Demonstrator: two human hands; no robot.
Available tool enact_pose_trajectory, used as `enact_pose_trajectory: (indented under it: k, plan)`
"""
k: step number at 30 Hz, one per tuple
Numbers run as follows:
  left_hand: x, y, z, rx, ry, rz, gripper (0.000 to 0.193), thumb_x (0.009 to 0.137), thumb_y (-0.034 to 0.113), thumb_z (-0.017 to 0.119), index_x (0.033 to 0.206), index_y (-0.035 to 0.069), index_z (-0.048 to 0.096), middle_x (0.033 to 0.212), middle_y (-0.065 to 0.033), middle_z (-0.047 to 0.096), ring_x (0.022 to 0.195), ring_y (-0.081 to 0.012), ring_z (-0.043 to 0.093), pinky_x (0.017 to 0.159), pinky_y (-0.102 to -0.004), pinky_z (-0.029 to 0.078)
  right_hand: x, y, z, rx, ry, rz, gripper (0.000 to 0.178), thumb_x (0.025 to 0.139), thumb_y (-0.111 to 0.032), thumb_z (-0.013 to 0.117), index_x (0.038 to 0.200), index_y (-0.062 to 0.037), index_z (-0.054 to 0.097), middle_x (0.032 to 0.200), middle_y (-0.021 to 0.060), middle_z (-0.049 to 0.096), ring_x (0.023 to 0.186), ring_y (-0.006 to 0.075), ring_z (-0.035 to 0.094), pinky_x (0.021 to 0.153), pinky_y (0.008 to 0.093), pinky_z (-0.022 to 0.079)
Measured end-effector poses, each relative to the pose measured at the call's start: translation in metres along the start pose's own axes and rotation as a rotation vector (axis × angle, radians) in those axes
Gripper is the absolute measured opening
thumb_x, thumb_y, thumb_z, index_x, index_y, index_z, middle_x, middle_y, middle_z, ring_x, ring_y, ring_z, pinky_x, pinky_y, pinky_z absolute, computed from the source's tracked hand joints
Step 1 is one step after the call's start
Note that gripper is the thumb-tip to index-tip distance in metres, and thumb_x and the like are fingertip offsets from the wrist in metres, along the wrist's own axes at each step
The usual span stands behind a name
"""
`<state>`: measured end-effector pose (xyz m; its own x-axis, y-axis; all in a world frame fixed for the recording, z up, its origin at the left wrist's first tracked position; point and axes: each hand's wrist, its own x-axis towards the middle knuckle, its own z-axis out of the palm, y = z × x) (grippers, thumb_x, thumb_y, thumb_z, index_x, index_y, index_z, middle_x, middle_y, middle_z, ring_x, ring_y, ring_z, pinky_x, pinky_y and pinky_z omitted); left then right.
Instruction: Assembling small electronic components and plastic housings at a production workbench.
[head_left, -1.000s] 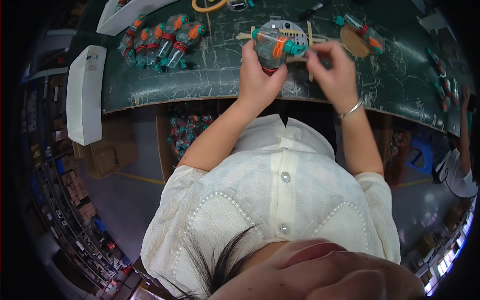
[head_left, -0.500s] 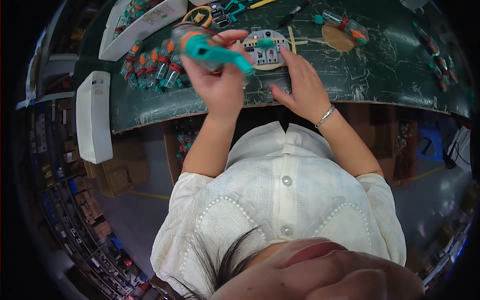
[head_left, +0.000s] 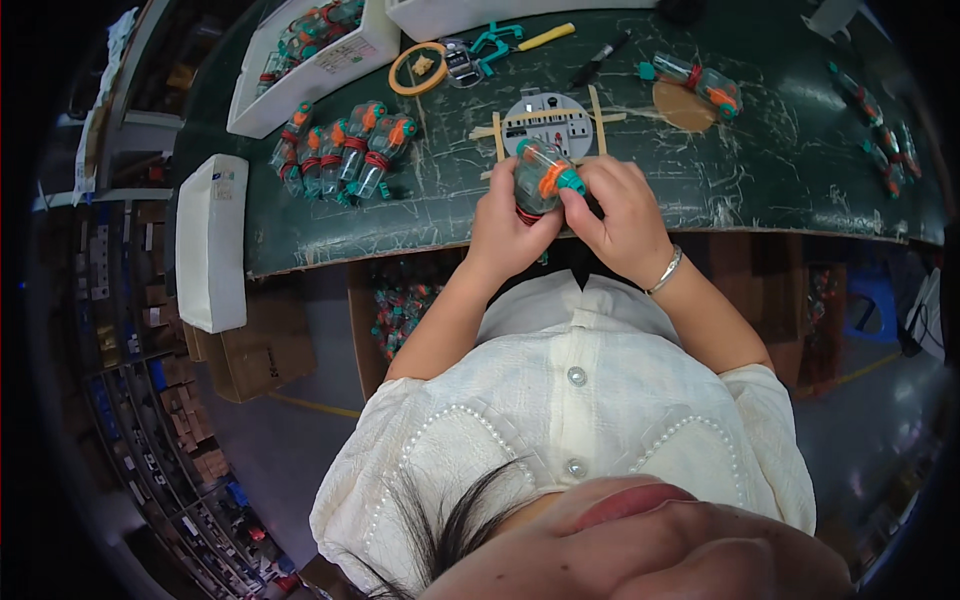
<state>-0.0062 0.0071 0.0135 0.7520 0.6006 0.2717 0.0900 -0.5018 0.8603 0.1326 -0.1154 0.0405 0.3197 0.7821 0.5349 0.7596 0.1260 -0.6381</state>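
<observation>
Close to the table's near edge, both my hands hold one clear plastic assembly (head_left: 545, 165) with teal ends, an orange part and red wire. My left hand (head_left: 507, 228) is closed round its body, thumb along the near side. My right hand (head_left: 625, 215) is closed at its right side, thumb and fingers at the teal end. Just beyond it lies a round grey fixture (head_left: 545, 112) with slots and small parts, framed by strips of yellowish tape. The assembly covers the fixture's near part. Fingertips under the assembly are hidden.
To the left stand several similar clear assemblies (head_left: 373, 160) and a white foam box (head_left: 330, 72) with more. An orange tape roll (head_left: 405, 80), a yellow-handled tool (head_left: 547, 37) and a black marker (head_left: 590, 70) lie farther back. Another assembly (head_left: 690, 75) lies at right.
My left hand has brought the assembly down and right, and it now sits lower before the fixture. My right hand has left the fixture and taken hold of the assembly too.
</observation>
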Motion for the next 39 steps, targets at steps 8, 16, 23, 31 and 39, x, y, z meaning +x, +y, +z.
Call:
enact_pose_trajectory:
  k: [8,16,23,31,39]
  plan:
    - [0.004,0.001,0.0,0.033,0.078,-0.104,0.058,0.082,0.013,0.072,0.129,-0.002,0.041,0.1,-0.0201,0.07,0.09,-0.0264,0.071,0.079,-0.0362,0.054,-0.007,-0.013,-0.042,0.217,-0.039,-0.311,0.024,0.072,-0.008,0.076,0.088,-0.0008,0.06,0.091,0.0144,0.063,0.077,0.0317,0.061,0.069,0.0397,0.05]
    - [-0.008,-0.003,-0.019,-0.454,0.362,-0.214,0.049,0.086,0.007,0.073,0.125,0.002,0.043,0.099,-0.006,0.06,0.081,-0.0107,0.06,0.069,-0.0255,0.05,-0.001,0.071,-0.029,-0.234,0.128,0.234,0.023,0.087,-0.02,0.069,0.083,-0.0016,0.056,0.075,0.0153,0.055,0.069,0.0353,0.056,0.064,0.0435,0.045]
    - [0.015,-0.03,-0.097,0.496,0.366,-0.218,0.066,0.08,0.017,0.072,0.137,-0.002,0.043,0.112,-0.024,0.063,0.103,-0.0418,0.062,0.088,-0.0447,0.05,-0.001,0.071,-0.029,-0.248,0.077,0.187,0.021,0.083,-0.019,0.069,0.083,-0.0024,0.056,0.083,0.0146,0.058,0.081,0.0367,0.057,0.077,0.0447,0.044]
    - [0.029,-0.021,-0.089,0.718,0.258,-0.225,0.065,0.08,0.017,0.073,0.138,0.004,0.048,0.108,-0.0193,0.062,0.101,-0.0387,0.06,0.086,-0.0472,0.05,-0.001,0.071,-0.033,-0.222,0.074,0.208,0.021,0.084,-0.021,0.068,0.083,-0.0028,0.057,0.082,0.0135,0.058,0.079,0.0356,0.057,0.076,0.0441,0.043]
    - [0.022,-0.022,-0.085,0.804,0.293,-0.067,0.066,0.079,0.027,0.076,0.133,-0.003,0.052,0.115,-0.0237,0.059,0.102,-0.0418,0.058,0.087,-0.0479,0.049,0.004,0.066,-0.033,-0.191,0.067,0.242,0.022,0.083,-0.02,0.071,0.081,-0.0031,0.057,0.075,0.0109,0.056,0.069,0.0308,0.056,0.068,0.0423,0.043]
